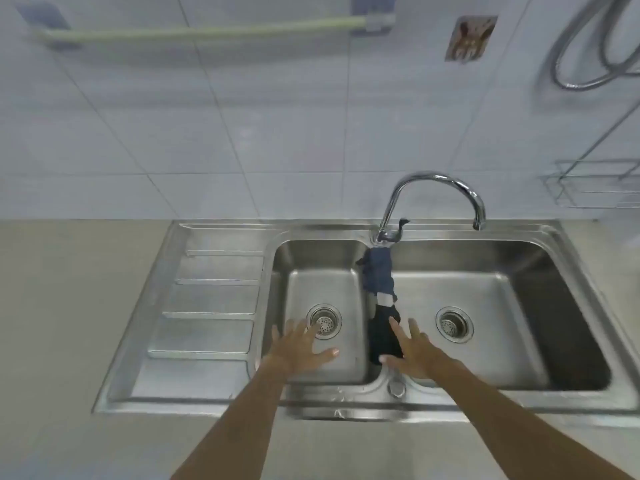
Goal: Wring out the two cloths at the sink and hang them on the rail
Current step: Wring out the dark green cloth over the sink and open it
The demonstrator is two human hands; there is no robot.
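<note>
there, cloths (381, 299) across sink (571, 398) divider

You've got two cloths draped over the divider of the stainless steel double-bowl sink (571, 237): a crumpled blue denim-looking cloth (378, 271) up by the back, and a bunched black cloth (382, 336) just in front of it. The pale green rail (194, 31) on the tiled wall is bare.

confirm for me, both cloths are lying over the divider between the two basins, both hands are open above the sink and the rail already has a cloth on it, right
Not quite: the head view shows the rail bare. The blue cloth and black cloth do lie over the divider, with the left hand and right hand open above the sink.
</note>
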